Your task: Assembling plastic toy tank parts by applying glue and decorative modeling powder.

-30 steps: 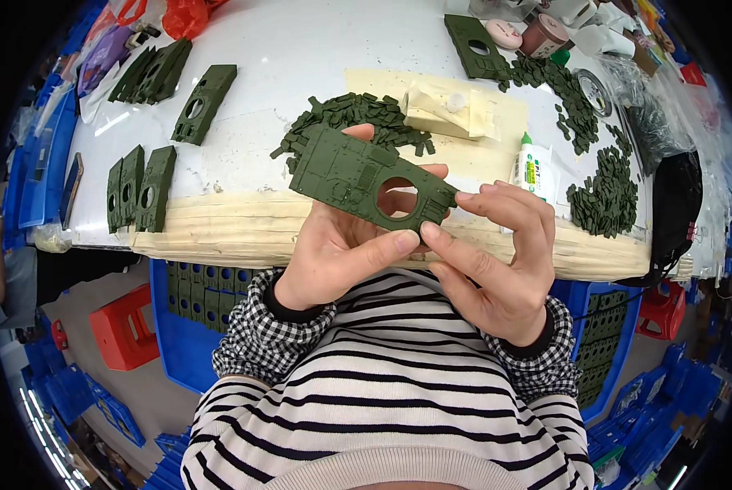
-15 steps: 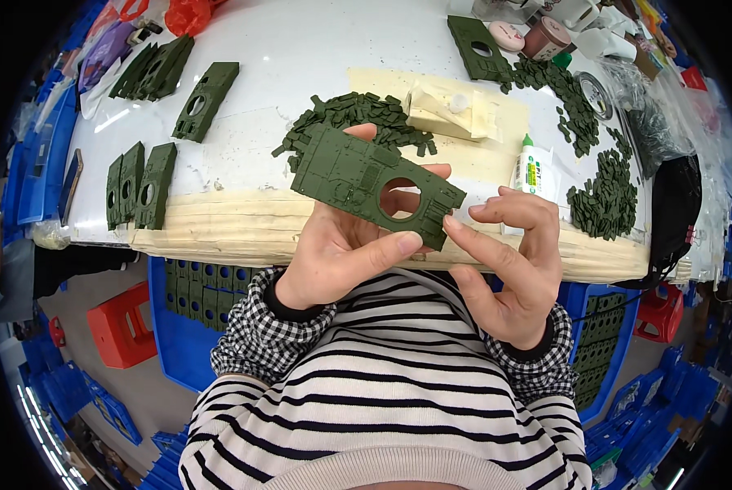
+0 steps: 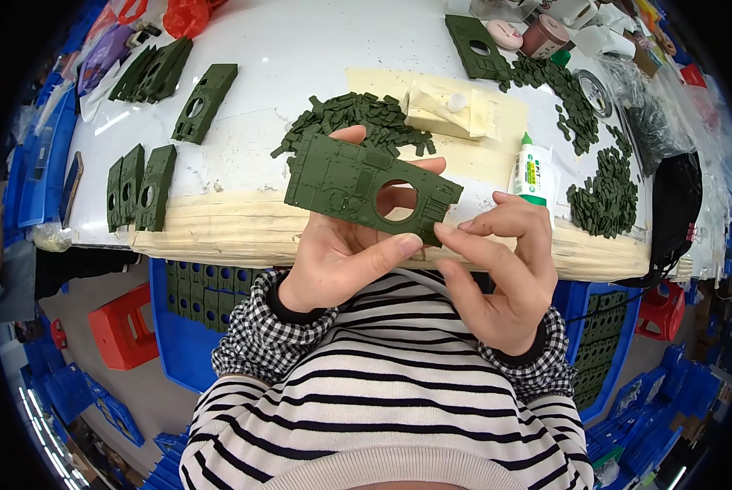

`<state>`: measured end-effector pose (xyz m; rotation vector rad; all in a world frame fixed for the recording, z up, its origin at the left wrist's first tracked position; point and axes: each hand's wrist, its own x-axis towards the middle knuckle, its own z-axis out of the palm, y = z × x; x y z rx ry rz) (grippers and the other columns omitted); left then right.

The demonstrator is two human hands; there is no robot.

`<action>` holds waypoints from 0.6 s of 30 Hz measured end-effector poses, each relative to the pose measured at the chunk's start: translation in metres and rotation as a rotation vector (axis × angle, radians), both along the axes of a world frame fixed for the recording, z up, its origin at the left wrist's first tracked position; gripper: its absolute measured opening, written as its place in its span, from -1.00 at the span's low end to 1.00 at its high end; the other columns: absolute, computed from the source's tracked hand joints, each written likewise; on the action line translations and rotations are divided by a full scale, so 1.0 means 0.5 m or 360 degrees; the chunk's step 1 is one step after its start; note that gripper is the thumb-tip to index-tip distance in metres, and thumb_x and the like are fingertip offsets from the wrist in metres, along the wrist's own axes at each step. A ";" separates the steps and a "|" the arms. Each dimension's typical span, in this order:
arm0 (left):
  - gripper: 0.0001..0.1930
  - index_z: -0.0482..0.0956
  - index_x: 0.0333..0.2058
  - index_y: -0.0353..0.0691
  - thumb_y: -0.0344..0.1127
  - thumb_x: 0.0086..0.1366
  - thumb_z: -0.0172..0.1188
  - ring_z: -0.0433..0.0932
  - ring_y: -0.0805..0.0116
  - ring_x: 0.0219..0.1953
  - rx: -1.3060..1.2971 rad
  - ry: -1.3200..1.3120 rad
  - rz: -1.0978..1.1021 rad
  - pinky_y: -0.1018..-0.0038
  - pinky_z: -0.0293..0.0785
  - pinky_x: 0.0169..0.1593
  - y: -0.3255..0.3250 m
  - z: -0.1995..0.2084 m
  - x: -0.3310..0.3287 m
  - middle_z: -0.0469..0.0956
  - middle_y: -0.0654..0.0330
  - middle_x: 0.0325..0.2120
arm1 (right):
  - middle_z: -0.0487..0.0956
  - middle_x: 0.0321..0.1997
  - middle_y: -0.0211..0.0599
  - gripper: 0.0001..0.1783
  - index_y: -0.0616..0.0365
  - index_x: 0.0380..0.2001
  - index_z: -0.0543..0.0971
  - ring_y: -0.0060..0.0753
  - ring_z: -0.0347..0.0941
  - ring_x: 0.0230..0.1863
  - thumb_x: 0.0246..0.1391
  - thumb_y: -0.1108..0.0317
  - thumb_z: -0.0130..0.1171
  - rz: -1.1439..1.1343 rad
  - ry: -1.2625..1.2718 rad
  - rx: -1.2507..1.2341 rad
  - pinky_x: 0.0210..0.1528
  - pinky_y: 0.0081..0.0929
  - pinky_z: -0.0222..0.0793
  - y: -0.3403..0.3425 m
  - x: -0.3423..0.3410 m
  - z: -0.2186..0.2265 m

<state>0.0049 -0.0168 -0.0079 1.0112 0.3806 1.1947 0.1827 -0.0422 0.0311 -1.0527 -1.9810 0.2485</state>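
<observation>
A dark green plastic model tank hull top (image 3: 333, 175) with a large round hole is tilted above the table's front edge. My left hand (image 3: 341, 265) grips it from beneath, thumb on the near edge and fingertips showing past the far edge. My right hand (image 3: 509, 269) is at the hull's right end, with its index fingertip at the near right corner. Its thumb stands apart below, and the fingers are spread. Behind the hull lies a heap of small green plastic pieces (image 3: 358, 114), partly hidden by it.
More hull tops (image 3: 198, 106) lie at the left, and another (image 3: 476, 51) at the back right. A glue bottle (image 3: 529, 171) and a taped block (image 3: 451, 114) stand beyond my hands. Small pieces (image 3: 607, 196) are heaped at the right. Blue bins (image 3: 186, 351) with hull tops flank my lap.
The hull top has shifted slightly left with my left hand. My right hand has moved a little left with it, its index fingertip now at the near corner.
</observation>
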 end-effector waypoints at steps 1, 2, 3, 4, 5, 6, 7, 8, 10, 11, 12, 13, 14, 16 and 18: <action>-0.13 -0.30 0.28 0.08 -0.58 0.17 0.07 0.38 0.08 0.11 -0.0027 0.0036 0.0010 0.20 0.41 0.12 -0.003 0.006 0.000 0.18 -0.24 0.17 | 0.48 -0.40 -0.44 -0.66 0.03 -0.35 0.65 -0.35 0.37 -0.32 -0.34 0.44 0.41 -0.0035 0.0046 0.0013 -0.09 -0.23 0.30 0.004 0.001 -0.005; -0.12 -0.32 0.28 0.11 -0.55 0.17 0.08 0.39 0.05 0.10 -0.0053 0.0072 0.0020 0.15 0.39 0.13 -0.004 0.009 0.001 0.17 -0.26 0.17 | 0.48 -0.41 -0.44 -0.68 0.04 -0.38 0.64 -0.35 0.37 -0.33 -0.35 0.46 0.42 -0.0070 0.0093 0.0027 -0.11 -0.25 0.31 0.008 0.001 -0.008; -0.12 -0.32 0.28 0.12 -0.55 0.17 0.07 0.38 0.05 0.11 -0.0013 0.0082 0.0025 0.15 0.39 0.14 -0.003 0.007 0.000 0.16 -0.26 0.17 | 0.47 -0.43 -0.42 -0.72 0.06 -0.47 0.62 -0.34 0.37 -0.36 -0.39 0.50 0.43 -0.0103 0.0123 -0.0007 -0.15 -0.29 0.31 0.010 -0.003 -0.002; -0.12 -0.32 0.28 0.12 -0.56 0.17 0.07 0.38 0.05 0.11 0.0026 0.0091 0.0029 0.15 0.38 0.14 -0.002 0.002 -0.001 0.16 -0.26 0.18 | 0.47 -0.44 -0.42 -0.72 0.07 -0.47 0.62 -0.34 0.37 -0.37 -0.39 0.49 0.43 -0.0094 0.0125 -0.0020 -0.16 -0.29 0.31 0.012 -0.004 -0.001; -0.11 -0.31 0.28 0.13 -0.56 0.17 0.07 0.37 0.05 0.12 0.0066 0.0100 0.0034 0.15 0.38 0.14 0.000 -0.001 -0.002 0.15 -0.26 0.18 | 0.47 -0.45 -0.42 -0.72 0.07 -0.47 0.63 -0.34 0.37 -0.38 -0.40 0.49 0.43 -0.0084 0.0127 -0.0032 -0.17 -0.30 0.31 0.014 -0.004 0.000; -0.12 -0.31 0.28 0.13 -0.56 0.17 0.07 0.36 0.06 0.13 0.0072 0.0099 0.0038 0.14 0.37 0.15 0.000 -0.003 -0.001 0.15 -0.26 0.18 | 0.47 -0.47 -0.41 -0.73 0.08 -0.48 0.63 -0.34 0.37 -0.39 -0.40 0.48 0.43 -0.0073 0.0127 -0.0046 -0.18 -0.30 0.31 0.015 -0.004 0.001; -0.12 -0.31 0.28 0.14 -0.55 0.17 0.08 0.35 0.06 0.13 0.0078 0.0098 0.0041 0.14 0.36 0.15 -0.001 -0.004 -0.001 0.14 -0.27 0.18 | 0.46 -0.48 -0.41 -0.73 0.08 -0.48 0.63 -0.34 0.36 -0.40 -0.40 0.48 0.43 -0.0076 0.0125 -0.0036 -0.18 -0.30 0.31 0.015 -0.005 0.001; -0.12 -0.30 0.28 0.15 -0.55 0.17 0.08 0.34 0.06 0.14 0.0083 0.0097 0.0045 0.14 0.35 0.16 -0.001 -0.004 -0.001 0.14 -0.27 0.18 | 0.46 -0.49 -0.41 -0.73 0.09 -0.48 0.63 -0.34 0.36 -0.41 -0.40 0.48 0.43 -0.0078 0.0124 -0.0026 -0.19 -0.30 0.31 0.015 -0.005 0.002; -0.12 -0.29 0.28 0.15 -0.55 0.17 0.08 0.33 0.07 0.15 0.0076 0.0097 0.0049 0.13 0.34 0.17 -0.003 -0.003 0.000 0.13 -0.27 0.18 | 0.46 -0.51 -0.40 -0.74 0.10 -0.49 0.63 -0.34 0.36 -0.43 -0.40 0.49 0.43 -0.0082 0.0124 -0.0010 -0.21 -0.31 0.31 0.015 -0.006 0.001; -0.13 -0.29 0.28 0.15 -0.55 0.17 0.08 0.32 0.07 0.16 0.0072 0.0098 0.0051 0.13 0.33 0.17 -0.003 -0.003 0.001 0.13 -0.28 0.18 | 0.45 -0.52 -0.40 -0.75 0.10 -0.49 0.63 -0.34 0.36 -0.44 -0.40 0.49 0.43 -0.0085 0.0124 -0.0003 -0.21 -0.31 0.31 0.015 -0.006 0.001; -0.13 -0.28 0.28 0.15 -0.55 0.17 0.08 0.32 0.07 0.16 0.0078 0.0096 0.0061 0.12 0.33 0.17 -0.004 -0.004 0.001 0.13 -0.28 0.18 | 0.45 -0.52 -0.40 -0.75 0.11 -0.50 0.63 -0.34 0.36 -0.44 -0.39 0.49 0.43 -0.0088 0.0124 0.0006 -0.21 -0.31 0.32 0.015 -0.007 0.000; -0.13 -0.28 0.28 0.15 -0.54 0.17 0.09 0.32 0.07 0.16 0.0085 0.0095 0.0071 0.12 0.33 0.17 -0.004 -0.006 0.002 0.13 -0.28 0.18 | 0.45 -0.53 -0.40 -0.75 0.11 -0.50 0.63 -0.34 0.36 -0.45 -0.39 0.49 0.43 -0.0095 0.0119 0.0017 -0.22 -0.32 0.32 0.014 -0.008 0.000; -0.13 -0.28 0.28 0.15 -0.54 0.17 0.09 0.32 0.07 0.16 0.0091 0.0093 0.0080 0.12 0.32 0.18 -0.004 -0.007 0.002 0.13 -0.28 0.18 | 0.45 -0.53 -0.40 -0.75 0.12 -0.50 0.63 -0.35 0.36 -0.45 -0.39 0.50 0.43 -0.0103 0.0114 0.0029 -0.22 -0.32 0.32 0.013 -0.009 -0.001; -0.13 -0.27 0.28 0.14 -0.54 0.17 0.09 0.31 0.06 0.17 0.0108 0.0116 0.0093 0.12 0.32 0.18 -0.004 -0.005 0.001 0.13 -0.28 0.18 | 0.46 -0.53 -0.39 -0.75 0.12 -0.50 0.63 -0.35 0.37 -0.45 -0.39 0.50 0.43 -0.0111 0.0110 0.0042 -0.22 -0.33 0.32 0.012 -0.011 -0.001; -0.13 -0.27 0.28 0.14 -0.54 0.17 0.10 0.31 0.06 0.17 0.0114 0.0131 0.0111 0.11 0.32 0.18 -0.005 -0.004 0.002 0.14 -0.28 0.18 | 0.46 -0.53 -0.39 -0.75 0.13 -0.50 0.63 -0.35 0.37 -0.46 -0.39 0.50 0.43 -0.0123 0.0109 0.0052 -0.22 -0.33 0.32 0.011 -0.014 0.000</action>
